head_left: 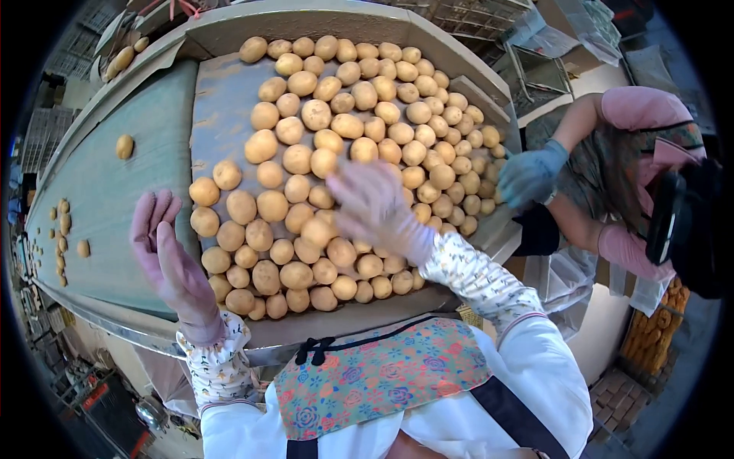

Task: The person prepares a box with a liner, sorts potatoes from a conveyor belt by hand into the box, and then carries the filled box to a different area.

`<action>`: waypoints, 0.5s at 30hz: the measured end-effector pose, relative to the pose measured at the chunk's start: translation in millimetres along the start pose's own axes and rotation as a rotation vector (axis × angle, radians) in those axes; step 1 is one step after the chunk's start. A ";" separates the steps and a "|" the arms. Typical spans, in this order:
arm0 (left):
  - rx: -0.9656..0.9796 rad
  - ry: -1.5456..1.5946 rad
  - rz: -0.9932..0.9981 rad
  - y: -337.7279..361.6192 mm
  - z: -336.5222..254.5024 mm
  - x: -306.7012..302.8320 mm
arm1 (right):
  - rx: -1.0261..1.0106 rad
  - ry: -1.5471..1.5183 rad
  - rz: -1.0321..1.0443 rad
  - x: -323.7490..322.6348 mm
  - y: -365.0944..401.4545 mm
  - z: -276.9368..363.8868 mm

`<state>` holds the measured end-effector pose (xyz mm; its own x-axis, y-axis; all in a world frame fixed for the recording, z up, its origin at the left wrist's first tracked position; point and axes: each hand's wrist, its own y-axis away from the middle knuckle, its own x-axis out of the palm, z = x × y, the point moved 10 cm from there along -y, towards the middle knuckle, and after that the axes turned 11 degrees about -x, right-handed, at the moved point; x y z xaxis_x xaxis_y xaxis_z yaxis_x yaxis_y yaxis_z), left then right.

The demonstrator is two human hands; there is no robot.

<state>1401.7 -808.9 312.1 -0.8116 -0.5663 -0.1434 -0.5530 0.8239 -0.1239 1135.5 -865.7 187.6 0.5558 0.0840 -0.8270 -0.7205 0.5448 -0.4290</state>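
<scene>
Many round tan potatoes point(316, 115) cover the grey sorting surface point(222, 92), lying close together. My left hand point(174, 264), in a pinkish-lilac glove, is raised at the near left, by the border of the green conveyor belt point(145, 191). Its fingers point up, lightly bent, with nothing in them. Over the middle of the potatoes is my right hand point(378, 203), in the same kind of glove. Motion smears its fingers, which overlap several potatoes; I cannot tell whether it holds one.
Single potatoes lie on the belt, one point(125, 146) near its far side. Raised metal walls point(298, 27) edge the surface. Across at the right, a co-worker's blue-gloved hand point(531, 174) reaches to the potatoes' edge. A crate of potatoes point(656, 325) stands at lower right.
</scene>
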 end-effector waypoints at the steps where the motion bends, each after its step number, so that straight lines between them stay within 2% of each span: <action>1: 0.000 -0.010 0.023 2.8 1.6 1.6 | 0.047 0.090 -0.125 -17.9 -18.4 -15.3; 2: -0.015 0.008 0.034 5.0 4.2 2.5 | 0.195 0.133 -0.175 -16.4 -22.2 -35.8; 5: -0.015 0.016 0.072 3.4 0.5 8.1 | 0.128 -0.053 -0.021 33.0 -24.4 1.2; 6: -0.020 0.011 0.059 3.6 1.2 5.0 | 0.078 -0.214 -0.114 26.6 -23.1 18.3; 8: -0.051 0.014 0.081 1.8 9.4 7.0 | -0.014 -0.226 0.098 32.4 -7.1 48.3; 10: -0.078 0.046 0.155 1.4 20.1 10.1 | -0.088 -0.260 0.151 23.9 12.8 60.4; 12: -0.115 -0.117 0.256 6.1 21.4 29.6 | -0.004 -0.170 0.244 13.9 32.1 37.1; 14: -0.016 -0.403 0.363 22.9 12.9 64.9 | 0.096 -0.144 0.240 2.3 53.0 20.2; 15: 0.122 -0.554 0.473 32.7 13.9 84.8 | 0.122 -0.032 0.235 3.5 64.6 28.9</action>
<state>1317.4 -830.3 282.2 -0.7261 -0.1049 -0.6796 -0.1163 0.9928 -0.0290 1102.8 -806.1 167.5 0.3935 0.2453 -0.8860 -0.7771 0.6036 -0.1780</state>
